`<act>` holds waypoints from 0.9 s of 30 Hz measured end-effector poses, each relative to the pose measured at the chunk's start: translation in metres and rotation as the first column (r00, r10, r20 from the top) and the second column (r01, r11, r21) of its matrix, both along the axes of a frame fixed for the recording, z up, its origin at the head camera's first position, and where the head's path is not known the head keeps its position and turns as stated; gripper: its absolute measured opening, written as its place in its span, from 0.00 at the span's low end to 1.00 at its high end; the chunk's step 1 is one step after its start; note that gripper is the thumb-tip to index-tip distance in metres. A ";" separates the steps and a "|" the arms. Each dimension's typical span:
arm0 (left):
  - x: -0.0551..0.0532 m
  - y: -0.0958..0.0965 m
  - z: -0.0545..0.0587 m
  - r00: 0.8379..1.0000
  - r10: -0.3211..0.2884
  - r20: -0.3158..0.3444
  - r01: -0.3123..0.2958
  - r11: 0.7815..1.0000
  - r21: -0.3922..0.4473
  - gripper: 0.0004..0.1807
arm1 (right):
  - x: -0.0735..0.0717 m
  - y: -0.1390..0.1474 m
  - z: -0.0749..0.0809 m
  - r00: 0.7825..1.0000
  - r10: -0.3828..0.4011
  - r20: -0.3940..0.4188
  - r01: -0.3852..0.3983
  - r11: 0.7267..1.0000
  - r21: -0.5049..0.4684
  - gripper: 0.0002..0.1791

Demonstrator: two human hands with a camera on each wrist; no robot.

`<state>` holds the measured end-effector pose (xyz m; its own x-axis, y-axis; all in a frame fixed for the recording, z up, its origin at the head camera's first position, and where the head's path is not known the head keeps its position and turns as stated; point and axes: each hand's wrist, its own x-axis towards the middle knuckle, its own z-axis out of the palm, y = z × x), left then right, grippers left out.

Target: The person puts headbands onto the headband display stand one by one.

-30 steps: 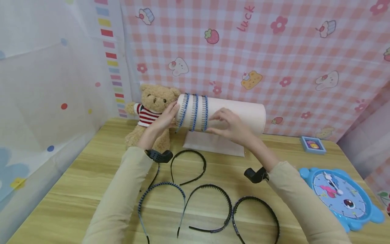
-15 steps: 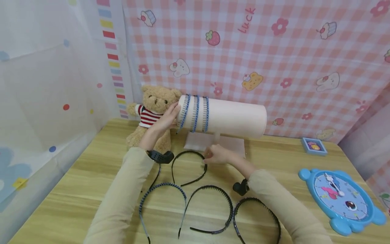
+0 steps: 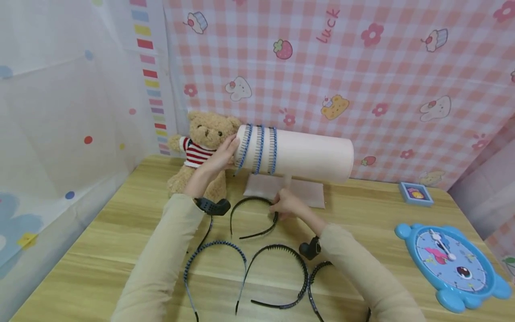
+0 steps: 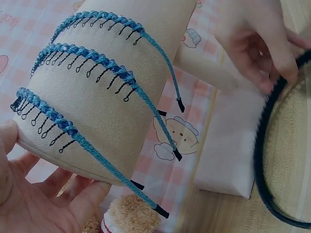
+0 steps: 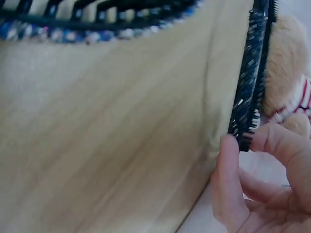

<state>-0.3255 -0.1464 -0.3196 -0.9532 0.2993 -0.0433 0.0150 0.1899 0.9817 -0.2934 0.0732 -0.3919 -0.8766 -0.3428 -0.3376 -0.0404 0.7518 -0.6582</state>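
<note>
My left hand [image 3: 221, 154] holds the left end of a cream headband stand [image 3: 314, 152], its fingers spread around the rim in the left wrist view. Three blue braided headbands [image 3: 259, 150] with wire-loop teeth sit side by side on the stand's roll near that hand. In front of the stand's base [image 3: 307, 192], my right hand [image 3: 290, 203] pinches a black toothed headband [image 3: 253, 198] by its right side. The right wrist view shows thumb and fingers on this headband [image 5: 250, 73], whose surface glints.
On the wooden table lie a blue headband [image 3: 215, 243], dark headbands [image 3: 303, 264] and another one partly under the left arm. A teddy bear [image 3: 205, 134] sits beside the stand. At right are a blue toy clock [image 3: 450, 259] and a small blue frame [image 3: 416, 193].
My right hand has come down from beside the blue headbands to the black headband and taken hold of it. That headband has shifted slightly right. My left hand stays at the stand's end.
</note>
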 end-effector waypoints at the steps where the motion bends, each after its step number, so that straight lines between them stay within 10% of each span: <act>1: 0.000 0.000 0.000 1.000 0.001 -0.001 -0.001 1.000 0.001 0.34 | -0.001 0.003 0.001 1.000 -0.009 0.028 0.009 1.000 -0.017 0.14; 8: 0.002 0.001 0.001 1.000 0.007 -0.002 -0.008 1.000 -0.013 0.35 | -0.004 0.040 0.014 0.965 -0.014 0.263 0.064 0.981 -0.183 0.23; 14: 0.001 -0.001 0.000 1.000 0.001 -0.009 -0.001 1.000 -0.030 0.36 | -0.002 0.085 0.027 0.909 0.042 0.415 0.123 0.923 -0.364 0.10; 21: 0.001 0.000 0.000 1.000 -0.008 -0.010 0.008 1.000 -0.029 0.37 | 0.012 0.137 0.046 0.917 0.055 0.395 0.141 0.881 -0.451 0.27; 27: 0.001 0.001 0.001 1.000 0.001 -0.011 -0.001 0.999 -0.033 0.36 | 0.023 0.168 0.060 0.933 0.029 0.358 0.163 0.854 -0.493 0.16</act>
<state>-0.3241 -0.1456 -0.3183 -0.9540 0.2967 -0.0427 0.0256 0.2226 0.9746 -0.2709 0.2411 -0.3322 -0.7657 -0.4935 -0.4125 0.2954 0.2998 -0.9071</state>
